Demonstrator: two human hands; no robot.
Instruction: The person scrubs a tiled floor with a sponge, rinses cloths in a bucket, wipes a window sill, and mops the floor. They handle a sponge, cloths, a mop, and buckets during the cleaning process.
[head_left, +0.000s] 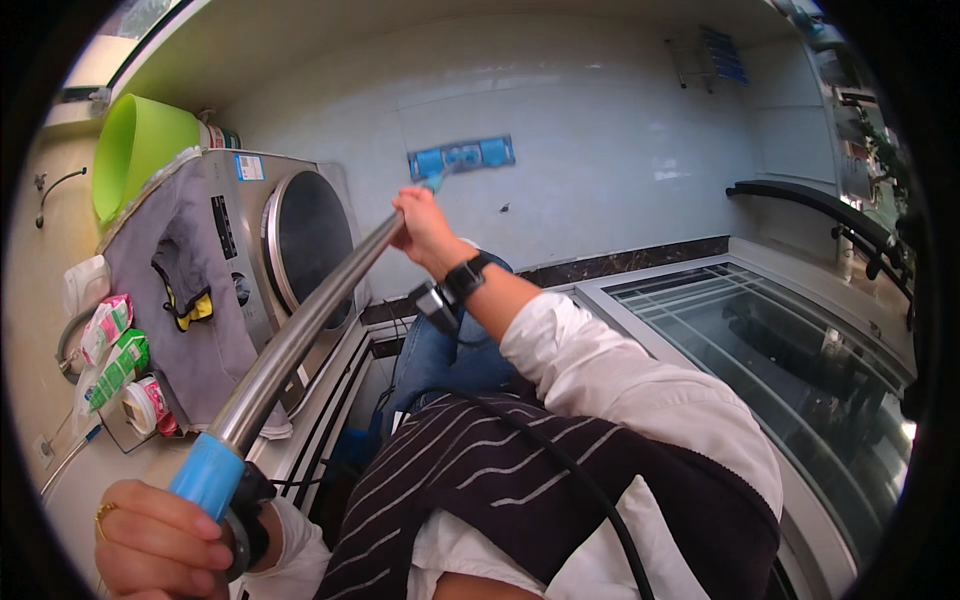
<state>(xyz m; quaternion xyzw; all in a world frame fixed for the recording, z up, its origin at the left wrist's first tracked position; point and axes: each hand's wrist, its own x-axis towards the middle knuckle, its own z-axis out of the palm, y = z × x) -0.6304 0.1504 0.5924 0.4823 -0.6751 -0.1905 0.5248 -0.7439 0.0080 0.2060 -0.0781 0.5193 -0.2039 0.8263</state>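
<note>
A flat mop with a metal pole runs from the lower left up to its blue head, which lies on the pale tiled floor. My left hand, with a ring on one finger, is closed around the blue grip at the near end of the pole. Farther down the pole, my right hand grips it close above the mop head. A dark watch sits on the right wrist.
At left stands a front-loading washing machine with a grey cloth over it, beside a green tub. Packets and bottles crowd the left wall. A glass sliding door and a black curved rail are at right.
</note>
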